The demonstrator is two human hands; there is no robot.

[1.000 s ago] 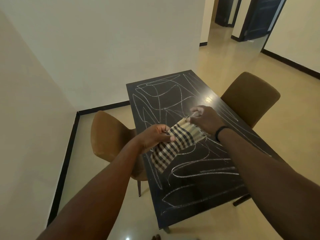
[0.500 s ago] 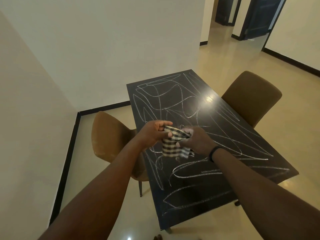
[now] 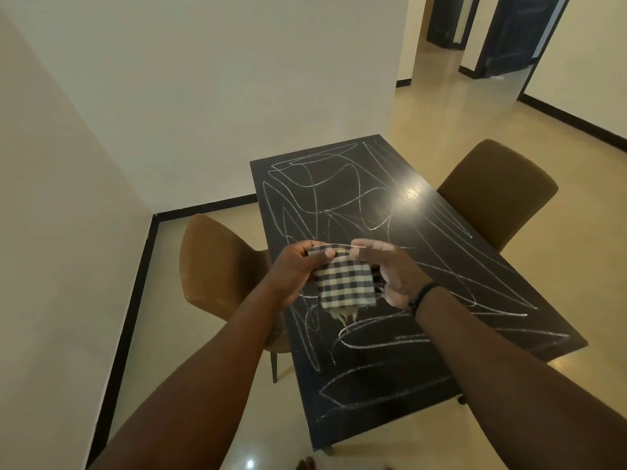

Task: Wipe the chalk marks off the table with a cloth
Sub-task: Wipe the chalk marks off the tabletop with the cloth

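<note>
Dim, warm indoor light, wide-angle view

A bright glare spot sits on the glossy dark table point(image 3: 412, 193); walls bend at the edges, forearms lie in shadow, and focus stays fairly sharp.

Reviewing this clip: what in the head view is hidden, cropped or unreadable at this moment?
- Chalk marks on the black table: the part under both forearms and the black-and-cream checked cloth is hidden.
- Left hand and right hand: fingers behind the cloth's top edge are covered by it.
- Left brown chair: its seat is hidden by the table and forearm.
- Right brown chair: its lower part is hidden by the table.
- Dark doors: cut off by the top edge.
</note>
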